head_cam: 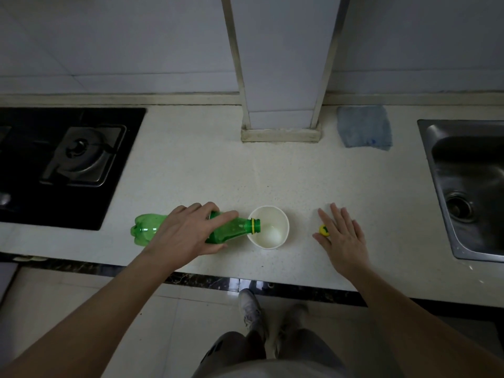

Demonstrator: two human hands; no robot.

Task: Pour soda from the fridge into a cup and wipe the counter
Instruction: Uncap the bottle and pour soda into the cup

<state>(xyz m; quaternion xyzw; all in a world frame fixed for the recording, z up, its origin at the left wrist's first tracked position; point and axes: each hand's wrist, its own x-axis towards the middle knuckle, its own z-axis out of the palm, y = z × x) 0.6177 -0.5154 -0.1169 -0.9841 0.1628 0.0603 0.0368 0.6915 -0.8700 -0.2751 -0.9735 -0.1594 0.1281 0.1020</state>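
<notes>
A green soda bottle [148, 229] lies almost level above the pale counter [191, 165], its uncapped mouth over the rim of a white paper cup [283, 222]. My left hand [188, 236] grips the bottle around its middle. Clear liquid sits in the bottom of the cup. The yellow bottle cap [324, 230] rests on the counter right of the cup. My right hand [345, 237] lies flat on the counter with fingers spread, touching the cap's right side. A blue cloth [364, 126] is spread out at the back of the counter.
A black gas hob [62, 162] fills the counter's left side. A steel sink [469, 186] is sunk in at the right. A tiled column [281, 77] stands at the back middle. The counter's dark front edge [218, 282] runs just below my hands.
</notes>
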